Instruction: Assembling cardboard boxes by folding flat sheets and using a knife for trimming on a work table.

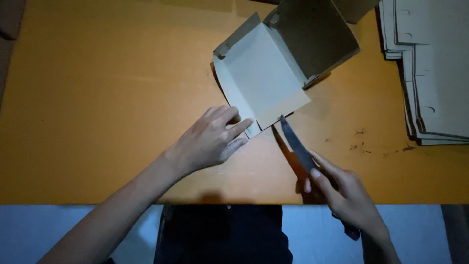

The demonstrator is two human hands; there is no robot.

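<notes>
Orange table [97, 98] across most of the frame, stack of flat cardboard blanks [430, 73] at upper right. Half-folded box [266, 78] upper centre, pinned at its near corner by left hand [210, 142], fingers flat. Right hand [342, 193] wrapped around knife [295, 144], tip touching the flap edge, probably. Risky: one slip and blade into those fingertips, or a torn flap.

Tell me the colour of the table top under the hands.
Orange-yellow table top, seen in the head view.

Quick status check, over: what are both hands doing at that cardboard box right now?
Left hand pressing the box's near flap. Right hand gripping knife, tip at box edge. Flat cardboard stack lies off right, apart.
</notes>
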